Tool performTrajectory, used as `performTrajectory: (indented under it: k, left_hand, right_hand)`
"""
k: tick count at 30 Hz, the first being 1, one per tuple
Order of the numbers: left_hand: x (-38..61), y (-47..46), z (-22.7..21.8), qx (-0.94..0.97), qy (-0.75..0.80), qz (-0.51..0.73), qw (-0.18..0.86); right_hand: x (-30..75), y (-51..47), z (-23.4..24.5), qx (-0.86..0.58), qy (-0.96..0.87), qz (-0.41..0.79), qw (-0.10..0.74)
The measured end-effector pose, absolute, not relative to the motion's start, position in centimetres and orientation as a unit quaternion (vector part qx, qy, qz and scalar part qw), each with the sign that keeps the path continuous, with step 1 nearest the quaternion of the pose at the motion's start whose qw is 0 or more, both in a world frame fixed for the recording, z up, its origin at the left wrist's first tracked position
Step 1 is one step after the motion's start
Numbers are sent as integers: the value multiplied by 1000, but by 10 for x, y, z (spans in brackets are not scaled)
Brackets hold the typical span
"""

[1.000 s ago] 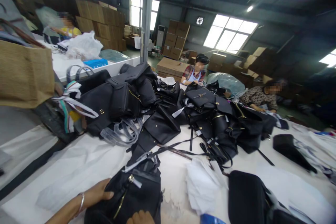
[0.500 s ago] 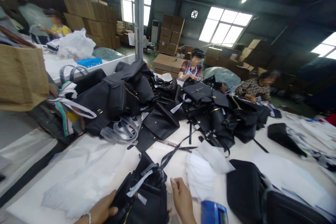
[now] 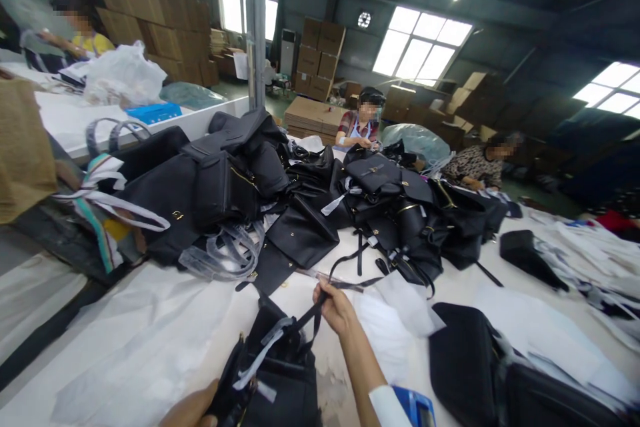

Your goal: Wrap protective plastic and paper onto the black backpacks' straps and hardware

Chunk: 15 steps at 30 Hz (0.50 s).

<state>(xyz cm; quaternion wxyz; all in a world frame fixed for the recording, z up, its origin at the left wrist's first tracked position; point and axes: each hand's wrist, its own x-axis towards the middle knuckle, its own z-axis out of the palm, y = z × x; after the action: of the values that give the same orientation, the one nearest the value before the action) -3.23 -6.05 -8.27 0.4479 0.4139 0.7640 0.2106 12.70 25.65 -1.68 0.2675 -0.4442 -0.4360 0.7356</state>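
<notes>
Table (image 3: pixel 330 347): wht top, worn patch (image 3: pixel 333 383) nr front.
Blk bag pile (image 3: pixel 300 230): across mid & back.
Front blk bag (image 3: pixel 290 390): ctr, nr edge.
Wht sheeting (image 3: pixel 135 347): L, crumpled.
Wht sheets (image 3: pixel 387 340): R of ctr, overlapping.
Boxy blk bag (image 3: pixel 460 353): front R.
Blue item (image 3: pixel 415 401): front, part hidden.

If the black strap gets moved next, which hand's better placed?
Probably the right: the right hand grips the black strap, while the left hand sits low at the left edge of the black bag.
</notes>
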Motion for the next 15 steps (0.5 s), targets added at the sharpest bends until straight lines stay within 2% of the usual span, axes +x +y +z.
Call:
performTrajectory:
  k: [4,6,10,11,13,15]
  left_hand:
    - [-36,-67,-97,395,778,186,452]
    - [-40,-65,-95,394,792,146,443]
    - [-48,-36,-50,428,828,21,361]
    - [-47,-23,-33,460,830,45,312]
    - [-37,9,-1,534,790,179,241]
    - [-18,43,20,592,721,272,236]
  right_hand:
    - [143,278,27,-419,-416,708,387]
    - [149,277,43,-417,-417,690,419]
    - [149,258,71,-401,-411,694,435]
    - [146,252,79,-390,-401,703,440]
    - [140,237,96,-365,-376,725,448]
    - [133,223,115,-341,-355,744,451]
